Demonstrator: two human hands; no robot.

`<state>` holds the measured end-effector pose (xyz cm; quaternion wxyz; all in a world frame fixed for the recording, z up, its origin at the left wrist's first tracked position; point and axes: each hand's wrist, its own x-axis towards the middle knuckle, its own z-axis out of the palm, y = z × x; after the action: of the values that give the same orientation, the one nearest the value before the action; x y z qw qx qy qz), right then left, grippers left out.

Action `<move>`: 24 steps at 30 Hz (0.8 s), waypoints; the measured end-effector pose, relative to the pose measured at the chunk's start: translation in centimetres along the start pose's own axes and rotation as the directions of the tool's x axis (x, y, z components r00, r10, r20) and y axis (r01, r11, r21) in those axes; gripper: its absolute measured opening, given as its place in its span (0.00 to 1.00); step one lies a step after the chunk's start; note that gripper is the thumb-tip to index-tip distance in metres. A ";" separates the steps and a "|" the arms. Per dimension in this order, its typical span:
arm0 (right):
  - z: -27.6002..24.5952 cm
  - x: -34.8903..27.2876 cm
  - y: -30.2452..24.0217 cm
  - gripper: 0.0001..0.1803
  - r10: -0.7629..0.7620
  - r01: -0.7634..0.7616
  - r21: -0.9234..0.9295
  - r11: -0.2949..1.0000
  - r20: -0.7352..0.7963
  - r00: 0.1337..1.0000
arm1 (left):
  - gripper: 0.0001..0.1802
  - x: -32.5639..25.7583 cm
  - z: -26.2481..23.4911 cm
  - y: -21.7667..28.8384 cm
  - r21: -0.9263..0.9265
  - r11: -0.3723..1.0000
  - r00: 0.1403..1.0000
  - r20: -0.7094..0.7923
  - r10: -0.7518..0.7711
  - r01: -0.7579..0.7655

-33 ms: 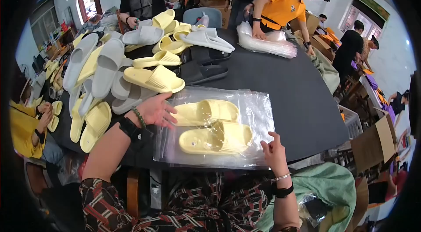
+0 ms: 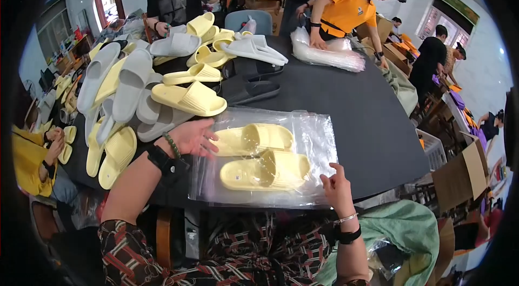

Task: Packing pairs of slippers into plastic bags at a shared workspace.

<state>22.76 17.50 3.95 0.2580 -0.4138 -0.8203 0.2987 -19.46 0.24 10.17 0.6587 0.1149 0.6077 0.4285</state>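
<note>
A pair of yellow slide slippers (image 2: 289, 170) lies side by side inside a clear plastic bag (image 2: 313, 129) flat on the black table. My left hand (image 2: 193, 137) is at the bag's left side with its fingers spread, nearest the slippers' heel ends; nothing is in it. At the bag's right edge is my right hand (image 2: 337, 184), index finger extended and the other fingers loosely bent. It holds nothing that I can see, and I cannot tell whether it touches the plastic.
Yellow and grey slippers (image 2: 132, 83) are heaped on the table (image 2: 373, 140) at left, with black slippers (image 2: 257, 91) beside them. A stack of clear bags (image 2: 330, 55) lies at the far side by a person in orange (image 2: 346, 8). Green sacking (image 2: 397, 232) hangs at lower right.
</note>
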 end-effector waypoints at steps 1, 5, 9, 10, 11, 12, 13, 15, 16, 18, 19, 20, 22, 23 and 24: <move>0.3 0.0 -0.1 0.26 -0.018 0.018 0.017 1.000 0.002 1.000 | 0.35 0.4 0.2 -0.6 0.015 0.995 0.994 -0.048 0.096 -0.095; 0.0 -0.4 -0.4 0.26 -0.048 0.049 0.021 0.999 -0.034 0.998 | 0.23 -0.2 2.0 0.0 0.072 0.840 0.838 -0.065 0.541 -0.537; -0.9 -1.1 -1.3 0.26 -0.028 0.027 -0.031 0.999 -0.045 0.999 | 0.24 -1.7 2.3 1.5 0.019 0.739 0.739 0.000 0.673 -0.673; -0.9 -1.4 -1.0 0.26 -0.010 0.008 -0.033 0.999 -0.063 0.998 | 0.26 -1.2 2.0 0.8 -0.006 0.760 0.759 0.026 0.650 -0.650; -1.3 -1.7 -0.1 0.25 -0.028 0.028 -0.060 0.998 -0.002 1.000 | 0.29 -1.1 3.3 0.8 -0.027 0.849 0.850 -0.010 0.527 -0.527; -1.8 -2.1 0.5 0.25 -0.046 0.051 -0.085 0.995 0.057 0.997 | 0.30 -0.6 3.5 0.3 -0.045 0.880 0.881 -0.019 0.473 -0.473; -2.6 -2.1 0.4 0.25 -0.023 0.025 -0.091 0.996 0.022 0.999 | 0.30 -0.2 2.9 -0.3 -0.057 0.907 0.908 -0.029 0.417 -0.418; -4.9 -1.5 -0.6 0.26 0.016 0.023 -0.168 0.985 0.232 0.972 | 0.30 -0.2 2.4 -0.9 -0.101 0.921 0.923 0.038 0.382 -0.377; -5.5 -0.5 -0.5 0.27 0.029 0.014 -0.204 0.979 0.208 0.978 | 0.29 -0.4 2.2 -1.6 -0.093 0.909 0.911 0.031 0.410 -0.406; -6.1 2.8 -1.0 0.28 -0.010 0.046 -0.207 0.977 0.171 0.985 | 0.27 -1.1 0.6 -2.5 -0.112 0.900 0.906 -0.004 0.423 -0.421; -6.5 4.6 -1.2 0.28 -0.059 0.087 -0.183 0.979 0.154 0.986 | 0.26 -0.9 -0.2 -2.7 -0.139 0.905 0.915 -0.027 0.402 -0.402; -6.3 6.7 -0.4 0.26 -0.127 0.151 -0.166 0.974 0.145 0.981 | 0.26 -0.6 -0.3 -2.8 -0.161 0.901 0.915 -0.046 0.401 -0.403; -5.3 10.6 0.4 0.27 -0.047 0.051 -0.024 0.998 0.120 0.992 | 0.24 -0.7 0.2 -2.2 -0.180 0.904 0.922 -0.094 0.376 -0.387; -4.8 12.2 0.7 0.27 -0.043 0.040 0.036 0.999 0.082 0.996 | 0.24 -0.6 0.6 -1.7 -0.178 0.911 0.927 -0.125 0.354 -0.372; -4.0 13.8 0.3 0.28 0.037 -0.042 0.053 0.998 0.098 0.995 | 0.25 -0.1 0.6 -1.5 -0.164 0.909 0.920 -0.152 0.361 -0.384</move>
<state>18.36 30.28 8.97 0.2235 -0.4078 -0.8149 0.3460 -18.26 -0.51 9.37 0.5355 0.1397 0.5685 0.6087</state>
